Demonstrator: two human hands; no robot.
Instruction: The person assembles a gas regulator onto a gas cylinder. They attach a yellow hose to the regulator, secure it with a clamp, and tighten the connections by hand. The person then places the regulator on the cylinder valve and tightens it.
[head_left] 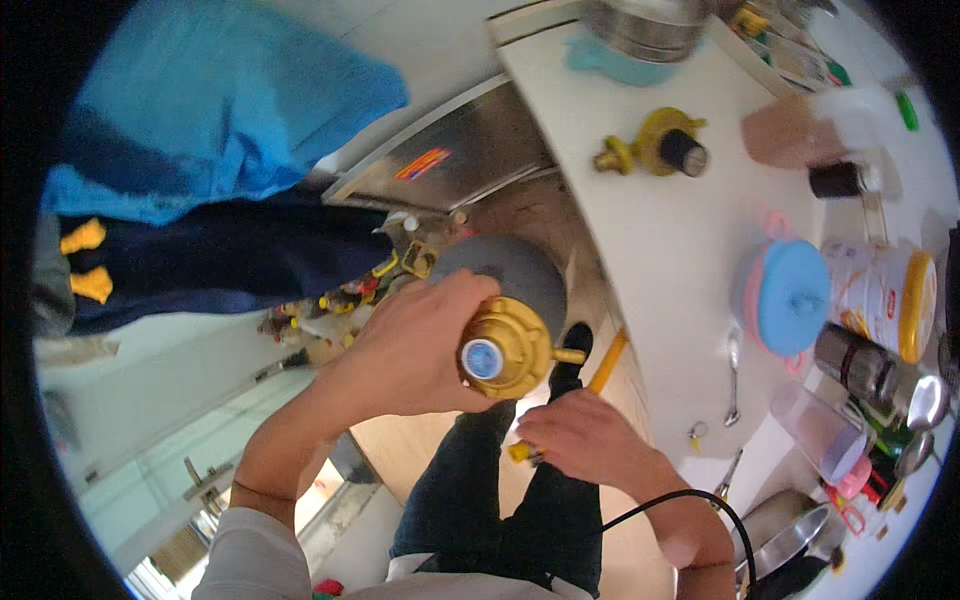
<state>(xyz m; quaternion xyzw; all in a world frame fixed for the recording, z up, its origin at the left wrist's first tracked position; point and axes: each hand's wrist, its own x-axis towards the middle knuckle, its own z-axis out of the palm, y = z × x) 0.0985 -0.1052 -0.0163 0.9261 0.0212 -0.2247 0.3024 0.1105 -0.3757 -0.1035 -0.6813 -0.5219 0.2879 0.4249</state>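
The gold valve [515,345] is up in the air, in the left grip [425,335]. The fingers are wrapped around its far side, and the round cap [483,359] on it faces up. The little spout [570,355] sticks out to the right, free of the fingers.

I think the valve could slip, because it looks heavy and smooth and only one hand has it. If it falls, it could land on a foot or hit the floor. The spout could also bump the yellow hose [607,365], since they look so near each other. I can't tell if they touch.

The right grip [580,435] is curled around the hose, just below and to the right of the valve. A short end pokes out past the fingers, so a hard push might bend it.

A black wire [690,496] crosses the right arm, and it could snag if that arm swings. Under the left grip is a big grey round thing [530,275]. On the table [665,270], well apart, sits another gold valve [660,142].
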